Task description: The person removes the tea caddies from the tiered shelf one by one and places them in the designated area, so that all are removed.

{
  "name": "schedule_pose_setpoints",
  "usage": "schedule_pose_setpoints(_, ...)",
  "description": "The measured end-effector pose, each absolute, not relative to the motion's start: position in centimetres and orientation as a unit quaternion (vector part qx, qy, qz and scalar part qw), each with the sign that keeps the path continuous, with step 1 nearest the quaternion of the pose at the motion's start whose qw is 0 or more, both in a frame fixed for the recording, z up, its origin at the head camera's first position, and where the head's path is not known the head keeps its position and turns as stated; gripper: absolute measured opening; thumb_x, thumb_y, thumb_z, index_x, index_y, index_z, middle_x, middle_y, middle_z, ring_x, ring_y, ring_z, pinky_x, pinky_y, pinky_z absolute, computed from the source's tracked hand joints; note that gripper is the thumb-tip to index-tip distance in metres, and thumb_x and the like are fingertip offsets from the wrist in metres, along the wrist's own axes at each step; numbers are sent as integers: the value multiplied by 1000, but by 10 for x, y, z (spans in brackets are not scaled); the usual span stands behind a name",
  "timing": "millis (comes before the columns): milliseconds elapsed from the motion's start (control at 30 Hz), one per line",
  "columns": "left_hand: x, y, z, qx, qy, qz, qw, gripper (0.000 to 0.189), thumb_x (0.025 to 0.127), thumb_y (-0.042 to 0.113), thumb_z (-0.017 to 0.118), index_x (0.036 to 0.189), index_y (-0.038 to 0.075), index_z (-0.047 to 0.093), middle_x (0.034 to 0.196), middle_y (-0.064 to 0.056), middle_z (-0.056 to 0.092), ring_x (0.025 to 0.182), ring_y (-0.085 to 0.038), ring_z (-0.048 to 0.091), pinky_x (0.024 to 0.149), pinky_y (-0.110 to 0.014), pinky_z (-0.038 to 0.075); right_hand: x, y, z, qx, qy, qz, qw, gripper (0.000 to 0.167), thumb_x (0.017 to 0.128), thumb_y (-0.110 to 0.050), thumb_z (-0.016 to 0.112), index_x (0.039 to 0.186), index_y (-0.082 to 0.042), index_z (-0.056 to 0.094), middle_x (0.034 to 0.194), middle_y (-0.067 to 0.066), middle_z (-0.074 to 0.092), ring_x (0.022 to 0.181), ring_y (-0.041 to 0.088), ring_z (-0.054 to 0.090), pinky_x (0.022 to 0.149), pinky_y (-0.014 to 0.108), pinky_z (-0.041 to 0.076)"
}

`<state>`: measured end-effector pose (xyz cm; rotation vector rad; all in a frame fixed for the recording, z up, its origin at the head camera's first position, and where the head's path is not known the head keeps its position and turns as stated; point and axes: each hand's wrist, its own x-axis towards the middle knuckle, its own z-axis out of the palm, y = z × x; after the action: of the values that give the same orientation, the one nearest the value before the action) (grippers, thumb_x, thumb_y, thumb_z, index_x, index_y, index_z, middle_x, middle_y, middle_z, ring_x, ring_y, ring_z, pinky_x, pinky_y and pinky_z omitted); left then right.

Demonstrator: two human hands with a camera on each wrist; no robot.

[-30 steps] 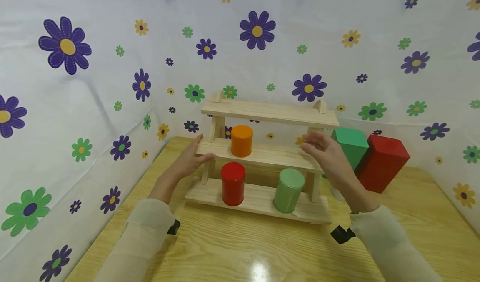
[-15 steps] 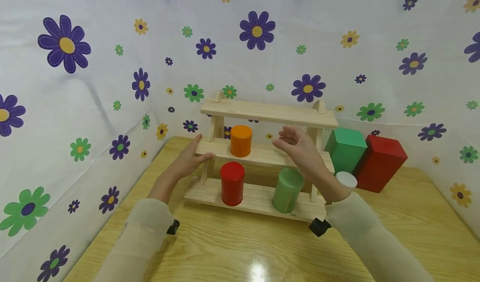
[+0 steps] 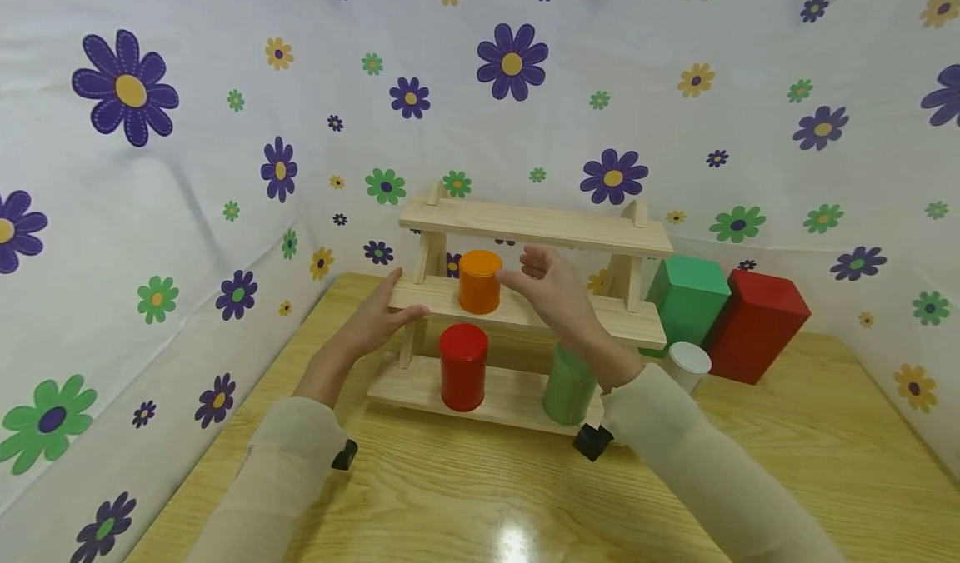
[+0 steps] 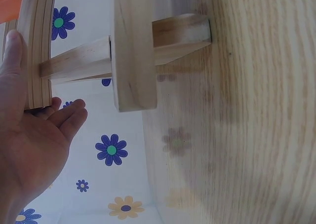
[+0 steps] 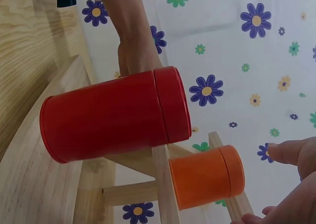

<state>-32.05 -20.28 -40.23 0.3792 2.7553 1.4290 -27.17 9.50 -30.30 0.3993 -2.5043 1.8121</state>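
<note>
My left hand (image 3: 373, 320) holds the left end of the middle board of a wooden three-tier shelf (image 3: 624, 320). In the left wrist view its thumb (image 4: 12, 56) lies on the board, with the fingers past its end. My right hand (image 3: 558, 292) is raised over the same board, just right of a short orange tin (image 3: 480, 284), fingers loosely bent and nothing held. The right wrist view shows a gap between the orange tin (image 5: 205, 178) and that hand (image 5: 298, 187). A taller red tin (image 3: 462, 369) stands on the bottom board.
A light green tin (image 3: 568, 390) stands on the bottom board, partly behind the right forearm. Right of the shelf are a white-lidded canister (image 3: 688, 359), a green box (image 3: 686, 301) and a red box (image 3: 759, 326). Flowered cloth (image 3: 315, 130) encloses the wooden table (image 3: 420, 496).
My right hand has moved left along the middle board, from its right end to beside the orange tin. The left hand has stayed at the shelf's left end.
</note>
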Motion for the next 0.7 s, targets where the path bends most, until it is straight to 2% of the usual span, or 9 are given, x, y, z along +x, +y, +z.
schedule_pose_setpoints(333, -319, -202, -402, 121, 878, 462, 5, 102, 99, 49, 67, 165, 3, 4, 170, -22, 13, 154, -41, 19, 125, -57, 17, -279, 67, -308, 108, -791, 602, 13, 72, 98, -21, 72, 155, 5, 37, 159, 20, 40, 146, 36, 40, 119, 46, 37)
schedule_pose_setpoints(500, -319, -203, -403, 123, 876, 466, 9, 102, 99, 48, 67, 165, 4, 3, 170, -23, 13, 154, -41, 20, 125, -57, 16, -282, 57, -313, 102, -799, 592, 23, 71, 98, -19, 73, 155, 5, 38, 157, 22, 43, 144, 36, 42, 118, 47, 38)
schedule_pose_setpoints(700, -319, -201, -402, 132, 867, 481, 8, 101, 100, 44, 69, 165, 4, 4, 168, -23, 18, 151, -40, 27, 124, -56, 19, -285, 47, -316, 113, -801, 587, 33, 65, 97, -17, 75, 149, 6, 42, 137, 22, 57, 121, 35, 59, 105, 42, 52)
